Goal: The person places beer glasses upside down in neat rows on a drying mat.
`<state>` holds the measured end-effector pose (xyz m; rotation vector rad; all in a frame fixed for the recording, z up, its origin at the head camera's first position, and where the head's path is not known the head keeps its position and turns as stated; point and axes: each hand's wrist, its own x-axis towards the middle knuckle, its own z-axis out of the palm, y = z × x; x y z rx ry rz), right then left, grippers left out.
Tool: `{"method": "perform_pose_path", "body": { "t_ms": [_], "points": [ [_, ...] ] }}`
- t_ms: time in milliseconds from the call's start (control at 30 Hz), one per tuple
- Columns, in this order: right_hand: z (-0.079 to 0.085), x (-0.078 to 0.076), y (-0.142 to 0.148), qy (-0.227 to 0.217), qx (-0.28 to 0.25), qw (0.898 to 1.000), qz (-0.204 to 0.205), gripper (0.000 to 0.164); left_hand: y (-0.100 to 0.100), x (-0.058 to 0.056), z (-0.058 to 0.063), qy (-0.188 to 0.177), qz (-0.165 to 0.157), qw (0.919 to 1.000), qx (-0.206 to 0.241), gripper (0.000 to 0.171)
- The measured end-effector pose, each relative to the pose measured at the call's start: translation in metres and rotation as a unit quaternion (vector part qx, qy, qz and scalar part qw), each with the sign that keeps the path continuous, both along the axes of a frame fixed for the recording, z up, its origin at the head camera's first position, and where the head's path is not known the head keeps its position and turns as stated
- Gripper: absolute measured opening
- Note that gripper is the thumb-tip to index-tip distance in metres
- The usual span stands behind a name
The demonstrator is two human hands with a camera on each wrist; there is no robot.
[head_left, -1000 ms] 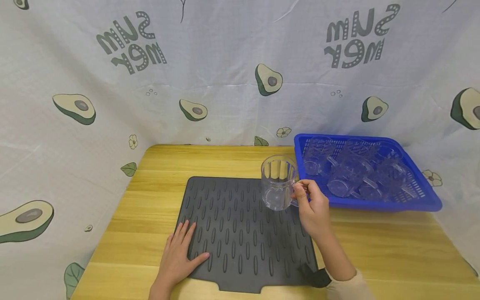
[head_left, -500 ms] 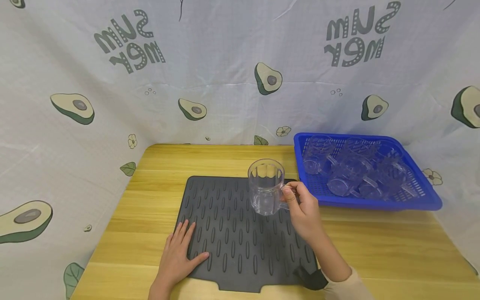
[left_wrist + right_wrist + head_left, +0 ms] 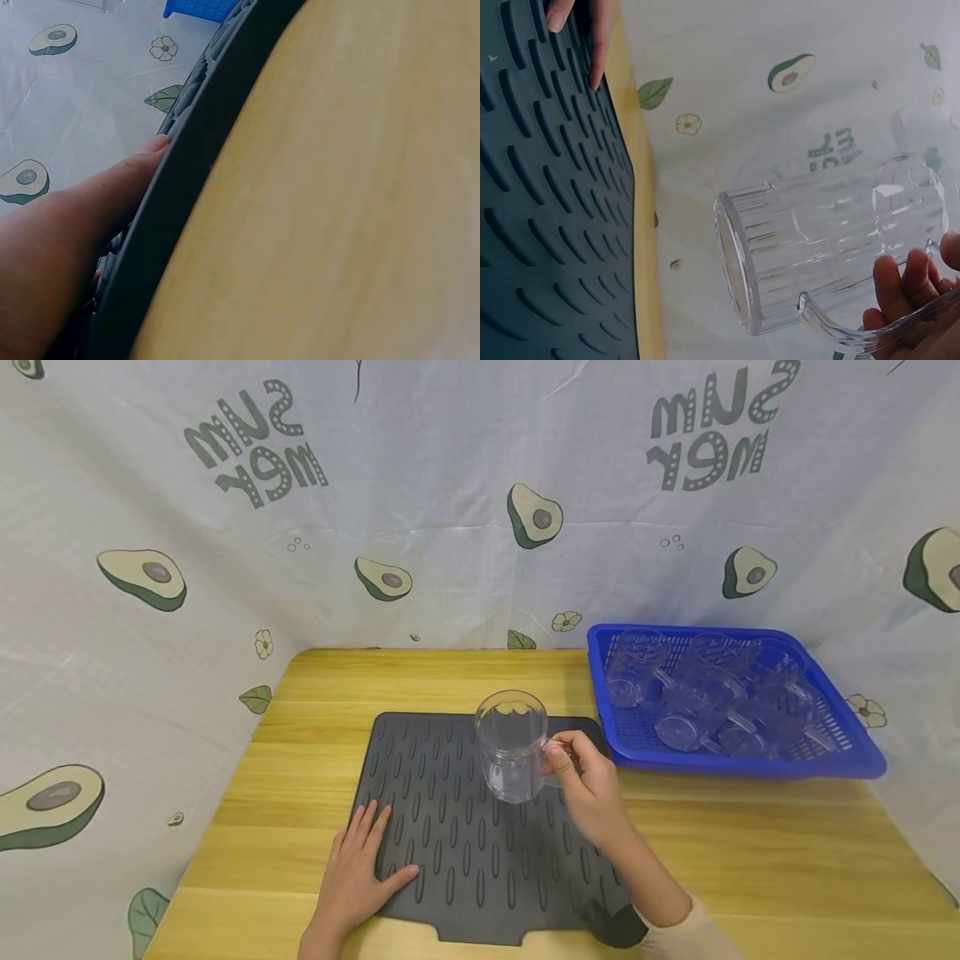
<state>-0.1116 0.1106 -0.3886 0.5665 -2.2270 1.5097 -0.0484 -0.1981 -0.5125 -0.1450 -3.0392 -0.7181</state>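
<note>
Wooden table [image 3: 750,852] was seen beneath the mat [image 3: 457,839], cloth [image 3: 450,460] behind; left hand [image 3: 360,864] spread partly atop, mug [image 3: 510,767] gripped above by right hand [image 3: 591,793].

Clear mug: here it goes, the mug [image 3: 512,752] drifting left and a touch closer to the person, pulling away from the blue basket [image 3: 738,768] and farther in over the dark mat [image 3: 465,860].
Right hand: travelling right along with it, the right hand [image 3: 588,789] slips off its overlap with the basket's near left corner.
Mat's far right corner: out it comes from behind the mug!
Sleeve: the cuff [image 3: 690,935] shifts left and nearer too.
</note>
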Motion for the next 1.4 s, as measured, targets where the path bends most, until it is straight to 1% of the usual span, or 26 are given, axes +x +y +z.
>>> {"method": "perform_pose_path", "body": {
  "t_ms": [167,367,567,633,733,833,900,1000,1067,1167,1233,1267,1333,1400],
  "points": [
    [-0.001,0.002,-0.003,-0.012,-0.002,1.000,0.017,0.010,0.000,0.000,0.001,0.001,-0.001,1.0000,0.003,0.097],
    [-0.004,0.003,-0.004,-0.025,-0.002,0.999,0.031,0.009,0.000,-0.001,0.004,-0.011,-0.004,0.9997,0.020,0.096],
    [-0.005,0.004,-0.006,-0.034,-0.004,0.999,0.034,0.010,-0.001,-0.003,0.011,-0.042,-0.003,0.9976,0.055,0.091],
    [-0.005,0.005,-0.006,-0.038,-0.007,0.999,0.038,0.011,-0.001,-0.005,0.016,-0.056,-0.003,0.9962,0.067,0.088],
    [-0.006,0.005,-0.007,-0.038,-0.011,0.998,0.049,0.011,0.000,-0.009,0.023,-0.079,-0.002,0.9945,0.070,0.085],
    [-0.007,0.005,-0.007,-0.036,-0.013,0.998,0.059,0.011,0.002,-0.013,0.030,-0.094,0.004,0.9939,0.057,0.083],
    [-0.006,0.005,-0.007,-0.040,-0.015,0.997,0.060,0.012,0.005,-0.017,0.035,-0.093,0.008,0.9947,0.042,0.081],
    [-0.006,0.006,-0.007,-0.048,-0.015,0.997,0.057,0.011,0.011,-0.024,0.044,-0.083,0.008,0.9964,0.012,0.079],
    [-0.006,0.006,-0.007,-0.055,-0.016,0.997,0.058,0.011,0.016,-0.028,0.050,-0.084,0.009,0.9963,-0.010,0.078],
    [-0.006,0.007,-0.008,-0.056,-0.013,0.996,0.061,0.011,0.020,-0.030,0.058,-0.099,0.010,0.9944,-0.036,0.077],
    [-0.006,0.007,-0.008,-0.051,-0.012,0.997,0.061,0.011,0.022,-0.030,0.061,-0.102,0.006,0.9938,-0.044,0.075],
    [-0.007,0.007,-0.008,-0.047,-0.012,0.997,0.060,0.011,0.024,-0.031,0.062,-0.097,0.001,0.9945,-0.040,0.074],
    [-0.006,0.007,-0.008,-0.042,-0.014,0.997,0.059,0.011,0.027,-0.032,0.062,-0.078,-0.016,0.9968,-0.008,0.069],
    [-0.006,0.007,-0.008,-0.037,-0.016,0.998,0.058,0.011,0.032,-0.035,0.062,-0.064,-0.043,0.9956,0.055,0.066]
  ]
}}
